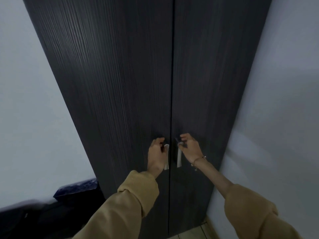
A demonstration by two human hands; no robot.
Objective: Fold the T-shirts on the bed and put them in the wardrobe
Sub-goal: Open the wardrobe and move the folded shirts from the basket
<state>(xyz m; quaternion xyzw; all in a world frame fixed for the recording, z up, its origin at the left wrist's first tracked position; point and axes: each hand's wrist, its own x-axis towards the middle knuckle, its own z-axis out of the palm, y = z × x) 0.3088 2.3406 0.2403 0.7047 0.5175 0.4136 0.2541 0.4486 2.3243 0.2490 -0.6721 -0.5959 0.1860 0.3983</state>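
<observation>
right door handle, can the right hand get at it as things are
Probably yes. The right hand is already at the top of the right door handle, fingers curled at it, with nothing between. The left hand is at the left door handle, and the wardrobe doors look closed.

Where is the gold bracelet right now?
In the head view, the gold bracelet sits on the right wrist, just right of the wardrobe's right door handle, which the right hand is gripping.
</observation>
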